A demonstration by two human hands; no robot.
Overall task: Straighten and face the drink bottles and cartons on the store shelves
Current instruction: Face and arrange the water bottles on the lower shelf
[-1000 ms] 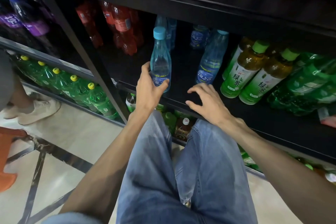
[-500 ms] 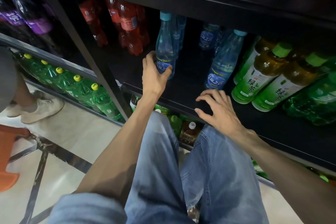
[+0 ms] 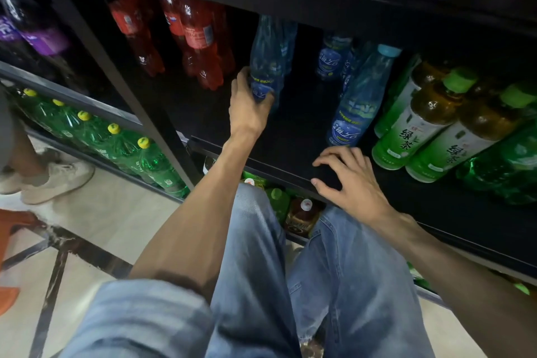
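The right hand [image 3: 348, 180] rests with fingers spread on the shelf's front edge [image 3: 261, 164]. Farther in, the left hand [image 3: 248, 104] grips a blue water bottle [image 3: 266, 67] standing mid-shelf, beside the red bottles [image 3: 200, 38].

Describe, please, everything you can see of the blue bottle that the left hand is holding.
The blue bottle is clear, blue-tinted plastic with a blue label low on its body. It stands roughly upright, deep on the black shelf, right of the red bottles. Its cap is hidden by the shelf above. The left hand grips its lower part, fingers and thumb curled round the label. More blue bottles stand close behind it.
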